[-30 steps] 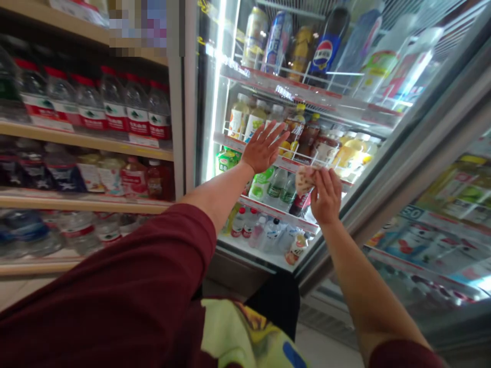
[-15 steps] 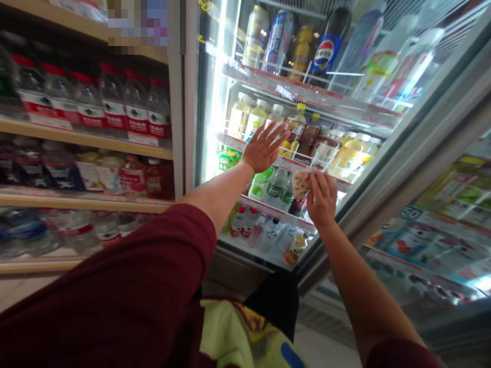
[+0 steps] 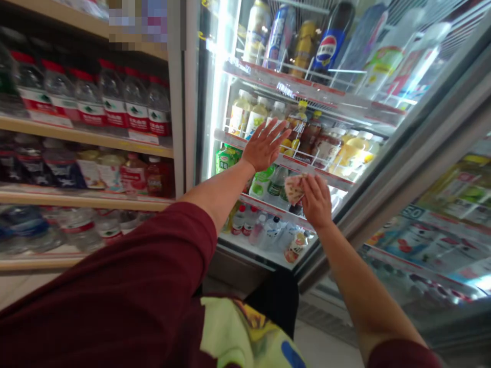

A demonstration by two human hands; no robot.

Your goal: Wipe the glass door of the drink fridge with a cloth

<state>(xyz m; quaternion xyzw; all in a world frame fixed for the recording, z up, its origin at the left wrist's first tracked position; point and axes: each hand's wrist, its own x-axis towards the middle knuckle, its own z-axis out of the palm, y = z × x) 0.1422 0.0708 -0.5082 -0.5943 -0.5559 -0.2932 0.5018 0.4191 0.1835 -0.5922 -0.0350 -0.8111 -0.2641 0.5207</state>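
Note:
My left hand (image 3: pixel 265 145) lies spread and palm-down against the glass door (image 3: pixel 209 128) of a lit drinks fridge, holding nothing. Lower and to the right, my right hand (image 3: pixel 317 203) is closed on a pinkish patterned cloth (image 3: pixel 294 189), which is bunched against the same glass. Behind the pane stand rows of drinks, among them a dark bottle with a blue label (image 3: pixel 329 50) on the upper shelf. The fingers of both hands cover parts of the middle shelves.
Wooden shelves (image 3: pixel 86 134) with red-capped water bottles (image 3: pixel 114 97) are on the left. A metal door frame (image 3: pixel 399 163) slants along the right, with another drinks fridge (image 3: pixel 433 225) beyond it. My leg (image 3: pixel 278 301) is close to the fridge's base.
My right hand has slid a little left and slightly down with the cloth. The left hand stays spread at about the same spot.

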